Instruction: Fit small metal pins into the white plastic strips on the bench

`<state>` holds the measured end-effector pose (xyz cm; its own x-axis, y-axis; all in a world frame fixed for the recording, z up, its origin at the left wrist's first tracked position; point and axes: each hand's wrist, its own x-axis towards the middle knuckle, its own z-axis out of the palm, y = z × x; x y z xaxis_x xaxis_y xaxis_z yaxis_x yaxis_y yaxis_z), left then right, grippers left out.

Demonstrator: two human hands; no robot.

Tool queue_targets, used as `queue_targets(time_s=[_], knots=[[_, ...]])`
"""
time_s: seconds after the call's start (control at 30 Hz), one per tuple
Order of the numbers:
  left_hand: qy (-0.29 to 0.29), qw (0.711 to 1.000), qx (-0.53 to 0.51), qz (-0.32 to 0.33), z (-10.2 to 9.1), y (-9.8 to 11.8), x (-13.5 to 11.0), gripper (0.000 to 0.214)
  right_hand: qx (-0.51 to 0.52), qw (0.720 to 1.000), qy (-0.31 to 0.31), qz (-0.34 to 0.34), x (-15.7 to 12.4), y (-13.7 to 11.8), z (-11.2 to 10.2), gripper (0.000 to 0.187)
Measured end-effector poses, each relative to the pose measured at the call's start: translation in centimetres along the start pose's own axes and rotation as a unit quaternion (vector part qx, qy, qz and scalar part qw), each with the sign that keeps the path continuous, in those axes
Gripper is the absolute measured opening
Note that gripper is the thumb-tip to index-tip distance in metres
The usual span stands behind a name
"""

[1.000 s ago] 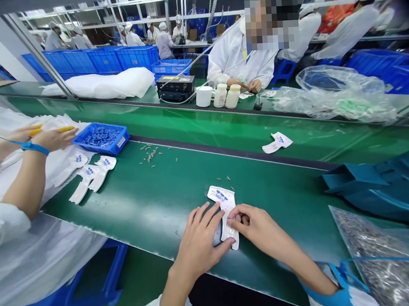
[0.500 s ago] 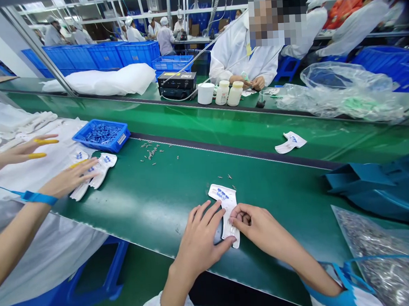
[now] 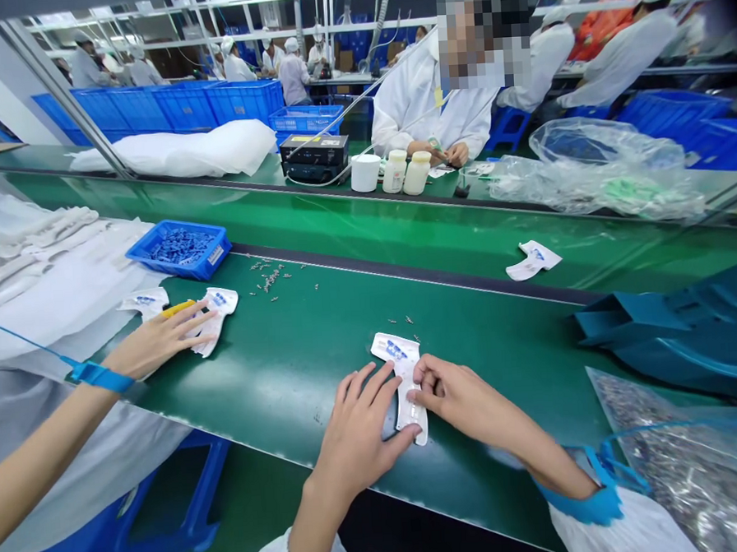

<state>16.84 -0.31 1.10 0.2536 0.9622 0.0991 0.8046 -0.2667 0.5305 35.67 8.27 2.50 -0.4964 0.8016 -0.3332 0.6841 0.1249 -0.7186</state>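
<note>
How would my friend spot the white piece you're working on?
On the green table, find the left hand and right hand close together. The white piece lies between them, blue bits on its wide end. Unlike its lookalikes at left and farther back, it has both these hands on it.

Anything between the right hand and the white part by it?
Nothing visible: the right hand's bunched fingertips are right at the white part. The left hand lies along the opposite side, and the loose metal bits sit past its far end.
</note>
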Motion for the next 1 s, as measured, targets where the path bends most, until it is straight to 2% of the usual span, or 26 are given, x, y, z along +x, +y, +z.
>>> queue_targets(time_s=[0.07, 0.17, 0.2, 0.3, 0.4, 0.5, 0.6, 0.77, 0.87, 1.0], knots=[[0.001, 1.0, 0.001, -0.003, 0.0, 0.0, -0.1, 0.053, -0.018, 0.999, 0.04, -0.016, 0.8, 0.8, -0.8, 0.018], [0.005, 1.0, 0.001, -0.002, 0.0, -0.1, -0.1, 0.054, -0.1, 0.984, 0.142, -0.035, 2.2, 2.0, -1.8, 0.031], [0.006, 1.0, 0.0, -0.002, 0.1, -0.1, -0.1, 0.054, -0.121, 0.98, 0.153, -0.045, 2.8, 2.3, -1.9, 0.032], [0.01, 1.0, 0.001, -0.003, 0.1, -0.1, -0.1, 0.054, -0.149, 0.977, 0.134, -0.068, 4.0, 2.6, -1.9, 0.029], [0.008, 1.0, 0.002, -0.002, 0.2, -0.1, -0.1, 0.054, -0.17, 0.973, 0.142, -0.062, 4.3, 2.3, -1.8, 0.026], [0.008, 1.0, 0.0, 0.0, 0.3, -0.2, -0.2, 0.055, -0.157, 0.976, 0.141, -0.061, 3.0, 1.6, -1.9, 0.028], [0.009, 1.0, 0.0, 0.003, 0.4, -0.3, -0.2, 0.054, -0.106, 0.986, 0.124, -0.046, 0.5, 0.6, -2.2, 0.026], [0.006, 1.0, 0.0, 0.001, 0.2, -0.2, -0.1, 0.054, -0.027, 0.998, 0.052, -0.002, -2.8, -1.6, -1.8, 0.027], [0.004, 1.0, 0.004, 0.003, 0.2, -0.2, -0.1, 0.052, -0.015, 1.0, 0.011, 0.004, -3.1, -2.1, -1.0, 0.023], [0.005, 1.0, 0.008, 0.01, 0.4, -0.4, -0.1, 0.052, -0.035, 0.999, 0.005, 0.003, -2.3, -1.9, -0.4, 0.021]])
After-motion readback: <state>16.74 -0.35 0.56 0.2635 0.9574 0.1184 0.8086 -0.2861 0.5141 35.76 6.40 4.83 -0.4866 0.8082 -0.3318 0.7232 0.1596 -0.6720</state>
